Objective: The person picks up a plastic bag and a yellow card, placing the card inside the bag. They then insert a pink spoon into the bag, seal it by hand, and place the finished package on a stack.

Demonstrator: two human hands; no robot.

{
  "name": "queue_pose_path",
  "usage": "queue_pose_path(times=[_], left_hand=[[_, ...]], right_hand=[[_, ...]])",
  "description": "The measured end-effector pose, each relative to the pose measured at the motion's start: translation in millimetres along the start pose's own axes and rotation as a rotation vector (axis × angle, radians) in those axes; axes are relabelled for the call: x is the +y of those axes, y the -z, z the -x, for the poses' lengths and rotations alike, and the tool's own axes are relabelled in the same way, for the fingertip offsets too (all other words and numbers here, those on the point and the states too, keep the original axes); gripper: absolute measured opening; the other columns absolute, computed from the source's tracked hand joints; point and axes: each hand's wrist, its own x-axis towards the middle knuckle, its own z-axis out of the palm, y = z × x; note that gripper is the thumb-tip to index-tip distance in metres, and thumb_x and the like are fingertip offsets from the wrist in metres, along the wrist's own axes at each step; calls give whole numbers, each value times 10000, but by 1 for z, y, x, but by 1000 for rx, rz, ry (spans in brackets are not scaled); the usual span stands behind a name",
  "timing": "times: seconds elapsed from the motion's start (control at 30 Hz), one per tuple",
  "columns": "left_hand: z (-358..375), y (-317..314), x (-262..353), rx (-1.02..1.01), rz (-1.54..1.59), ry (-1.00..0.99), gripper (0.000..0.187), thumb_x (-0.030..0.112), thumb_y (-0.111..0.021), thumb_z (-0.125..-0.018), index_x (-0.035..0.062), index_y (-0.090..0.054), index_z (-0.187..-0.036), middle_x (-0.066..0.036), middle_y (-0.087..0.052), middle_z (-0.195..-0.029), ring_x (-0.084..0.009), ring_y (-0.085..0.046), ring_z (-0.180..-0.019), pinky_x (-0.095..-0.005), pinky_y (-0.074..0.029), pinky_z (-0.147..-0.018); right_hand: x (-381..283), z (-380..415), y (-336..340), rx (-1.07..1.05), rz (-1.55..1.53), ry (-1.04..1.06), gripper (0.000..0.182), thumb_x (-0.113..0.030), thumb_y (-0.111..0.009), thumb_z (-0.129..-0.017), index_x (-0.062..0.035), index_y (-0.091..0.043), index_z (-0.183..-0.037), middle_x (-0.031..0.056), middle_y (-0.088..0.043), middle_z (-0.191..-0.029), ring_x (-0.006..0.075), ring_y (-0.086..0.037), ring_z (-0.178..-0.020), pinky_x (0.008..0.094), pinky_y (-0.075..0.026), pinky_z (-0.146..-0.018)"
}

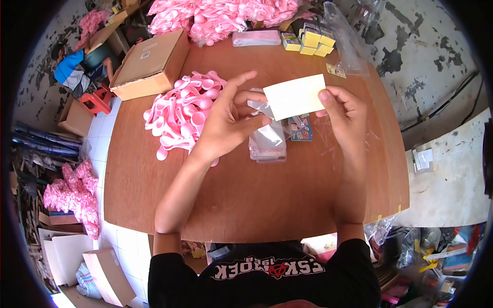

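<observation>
Taking the tabletop (246,205) as your dial, with 12 o'clock at its far edge, your right hand (344,110) is at about 2 o'clock, pinching the pale yellow card (295,97) by its right-hand end between thumb and fingers. The card is tilted above the table, its plain face towards you. Your left hand (226,120), towards 11 o'clock, has its index finger raised and its thumb apart from it; clear plastic (263,109) shows at your fingertips, but I cannot tell whether you are gripping it. Below that, near the dial's centre, lies the stack of clear bags (268,146), with the blue printed cards (302,131) just beside it on the 3 o'clock side. Loose pink scoops (197,118) are piled at 10 o'clock, and the cardboard box (149,59) sits farther out in that direction. The pink heap (221,20) fills the far edge around 11 to 12, the flat pack (257,38) lies at 12, and yellow-sided small boxes (308,41) are stacked at 1.
</observation>
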Motion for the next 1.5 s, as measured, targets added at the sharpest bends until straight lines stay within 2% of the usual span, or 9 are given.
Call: queue_pose_path(times=[0.13,0.57,0.73,0.9,1.07,1.3,1.4,1.47,1.5], left_hand=[[0,-3,3,1,21,4,802,-143,-682,-797,45,-274,-1461,-155,-614,-1150,-206,-671,-968,-285,-565,-805],[2,-6,10,50,12,35,771,-143,-671,-799,41,-298,-1448,-160,-622,-1164,-184,-662,-996,-272,-557,-848],[1,-8,5,8,-7,78,758,-145,-666,-811,21,-287,-1446,-153,-677,-1007,-203,-683,-953,-293,-563,-848],[1,-8,7,31,-11,126,667,-126,-670,-822,-3,-353,-1396,-154,-707,-976,-171,-687,-940,-271,-555,-833],[2,-4,10,16,-77,119,584,-88,-678,-839,-12,-417,-1356,-134,-723,-920,-141,-690,-891,-245,-542,-779],[6,-11,6,-78,-85,143,600,-66,-700,-834,-9,-426,-1364,-137,-719,-953,-134,-681,-894,-252,-541,-767],[5,-11,8,-84,-63,120,561,-31,-706,-847,-26,-452,-1347,-135,-712,-997,-129,-670,-907,-253,-539,-776],[4,-9,9,-174,-197,84,351,32,-681,-892,-49,-580,-1219,-106,-706,-1016,-101,-645,-888,-253,-517,-778],[5,-8,11,-194,-161,146,255,58,-672,-905,-56,-646,-1131,-91,-708,-1007,-97,-640,-890,-252,-517,-783]], right_hand=[[-4,1,-3,73,-37,-23,241,-165,-648,-939,63,-677,-1011,80,-702,-863,88,-646,-723,229,-538,-610],[-2,2,0,39,-106,-147,269,-195,-661,-932,49,-669,-1047,78,-705,-873,94,-638,-683,229,-531,-607],[1,2,-4,20,-84,-150,251,-193,-659,-933,41,-672,-1021,67,-699,-850,87,-636,-692,228,-531,-607],[3,1,4,-29,-62,-136,220,-183,-657,-935,31,-674,-986,50,-688,-821,74,-625,-701,211,-510,-606],[-3,2,23,-234,102,-68,202,-159,-641,-940,40,-678,-954,38,-680,-802,61,-596,-682,211,-469,-610],[-7,7,6,-452,149,-116,195,-170,-651,-929,19,-677,-973,40,-671,-781,59,-546,-701,243,-452,-619],[-8,8,2,-413,109,-102,172,-155,-663,-921,11,-682,-961,28,-674,-788,52,-557,-710,231,-451,-622],[-5,10,-3,-338,44,-103,147,-138,-673,-911,3,-687,-950,23,-679,-796,48,-567,-721,226,-451,-624],[-4,10,-5,-260,-18,-100,123,-122,-683,-902,-5,-691,-940,18,-684,-804,44,-577,-731,222,-452,-627]])
